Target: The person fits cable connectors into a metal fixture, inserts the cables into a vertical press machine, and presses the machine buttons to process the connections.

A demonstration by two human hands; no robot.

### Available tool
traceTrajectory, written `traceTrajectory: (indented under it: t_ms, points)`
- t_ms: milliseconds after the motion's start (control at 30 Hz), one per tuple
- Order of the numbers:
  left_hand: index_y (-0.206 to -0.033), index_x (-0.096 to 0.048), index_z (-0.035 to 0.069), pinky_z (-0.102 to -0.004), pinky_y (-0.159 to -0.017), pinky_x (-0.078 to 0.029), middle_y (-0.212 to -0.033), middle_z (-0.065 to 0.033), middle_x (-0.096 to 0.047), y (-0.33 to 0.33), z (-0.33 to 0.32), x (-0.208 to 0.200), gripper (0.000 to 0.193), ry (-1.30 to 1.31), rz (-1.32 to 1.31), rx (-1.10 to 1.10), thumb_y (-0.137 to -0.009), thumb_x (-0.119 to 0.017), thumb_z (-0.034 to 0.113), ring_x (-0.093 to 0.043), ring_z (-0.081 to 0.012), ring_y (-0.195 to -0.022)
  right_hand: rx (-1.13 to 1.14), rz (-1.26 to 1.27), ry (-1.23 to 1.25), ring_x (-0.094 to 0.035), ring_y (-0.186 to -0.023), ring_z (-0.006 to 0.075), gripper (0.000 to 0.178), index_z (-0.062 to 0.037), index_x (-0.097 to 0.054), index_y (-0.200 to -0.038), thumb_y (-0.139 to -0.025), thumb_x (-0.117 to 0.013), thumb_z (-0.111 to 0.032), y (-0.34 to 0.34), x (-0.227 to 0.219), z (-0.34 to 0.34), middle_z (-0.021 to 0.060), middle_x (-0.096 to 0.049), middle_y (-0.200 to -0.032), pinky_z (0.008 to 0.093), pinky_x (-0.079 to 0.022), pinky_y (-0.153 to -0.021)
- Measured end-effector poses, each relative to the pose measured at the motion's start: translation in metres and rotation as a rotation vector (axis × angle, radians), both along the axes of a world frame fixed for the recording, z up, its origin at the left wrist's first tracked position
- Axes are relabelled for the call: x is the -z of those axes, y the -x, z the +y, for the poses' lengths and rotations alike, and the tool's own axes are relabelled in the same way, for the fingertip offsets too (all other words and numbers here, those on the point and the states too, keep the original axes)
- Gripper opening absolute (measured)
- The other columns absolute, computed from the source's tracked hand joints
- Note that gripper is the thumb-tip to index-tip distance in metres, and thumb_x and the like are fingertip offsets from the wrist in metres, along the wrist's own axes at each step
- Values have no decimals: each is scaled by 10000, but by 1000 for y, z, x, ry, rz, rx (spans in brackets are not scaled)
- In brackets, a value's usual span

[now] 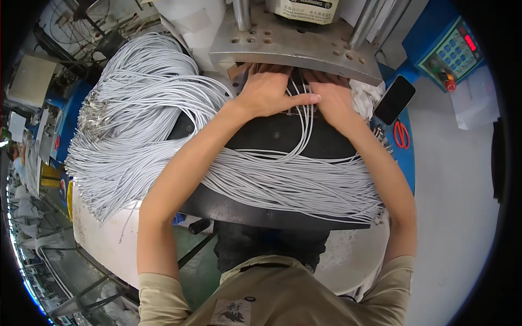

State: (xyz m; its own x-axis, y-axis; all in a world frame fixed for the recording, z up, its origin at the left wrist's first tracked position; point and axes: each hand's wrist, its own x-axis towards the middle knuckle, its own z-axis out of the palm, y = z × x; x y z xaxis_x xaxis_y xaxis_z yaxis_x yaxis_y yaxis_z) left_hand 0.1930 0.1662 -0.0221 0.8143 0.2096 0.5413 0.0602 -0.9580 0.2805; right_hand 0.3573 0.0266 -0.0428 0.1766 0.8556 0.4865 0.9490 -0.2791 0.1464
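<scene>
A few white cables [306, 127] run up between my hands and pass under the thick steel plate [296, 46] of a press. My left hand [265, 91] reaches below the plate's front edge. Its thumb stretches to the right across these cables, while the fingertips are out of sight in the shadow. Close by on the right, my right hand [333, 100] also extends under the plate, with its fingers mostly hidden. What the fingertips touch does not show. In front of both hands a thick bundle of white cables [293, 187] lies across the black work surface [255, 137].
A large heap of looped white cables [149, 65] fills the left side. To the right lie a black phone [395, 99] and red-handled scissors [401, 134]. A blue control box [451, 51] with a keypad stands at upper right. Steel columns [242, 15] rise from the plate.
</scene>
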Motion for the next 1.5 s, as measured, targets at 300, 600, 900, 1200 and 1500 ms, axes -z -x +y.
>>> traceTrajectory:
  t_ms: [300, 600, 900, 1200, 1500]
  points:
    - [-1457, -484, -29, -573, -1196, -256, -1426, -237, -559, 10, -18, -16, 1062, -90, 147, -41, -842, -539, 835, -464, -420, -1375, -103, -79, 26, -528, -1343, 357, 519, -42, -561, -1397, -905, -594, -201, 9, -12, -15, 214, -554, -1442, 528, -361, -1160]
    - [-956, -743, 52, -338, -813, -556, -983, -99, -729, 260, -185, 41, 231, -122, 77, 568, -909, -733, 279, -684, -190, -909, -357, 491, 264, -347, -1491, 418, 962, -80, -424, -1550, -704, -849, -248, 155, -17, -243, 221, -365, -1610, 617, -243, -1222]
    - [-869, -723, -41, -275, -429, -468, -689, -125, -708, 305, -157, 107, 594, 1723, 335, -542, -1087, -471, 450, -654, -202, -491, -39, 205, 172, -367, -1475, 422, 1145, -212, -489, -1522, -456, -888, -92, 148, 19, -266, 187, -373, -1610, 626, -286, -1190]
    - [-906, -718, -48, -289, -438, -486, -703, -133, -709, 308, -161, 103, 604, 1788, 342, -576, -1084, -474, 475, -676, -221, -509, -29, 201, 169, -375, -1475, 408, 1141, -212, -521, -1500, -430, -887, -65, 152, 19, -267, 177, -389, -1604, 616, -292, -1190]
    - [-972, -709, -58, -299, -503, -535, -759, -145, -723, 301, -169, 91, 570, 1923, 375, -553, -1089, -475, 448, -712, -234, -593, -13, 200, 200, -395, -1461, 407, 1098, -206, -539, -1490, -452, -861, -54, 151, 18, -272, 171, -411, -1592, 607, -300, -1187]
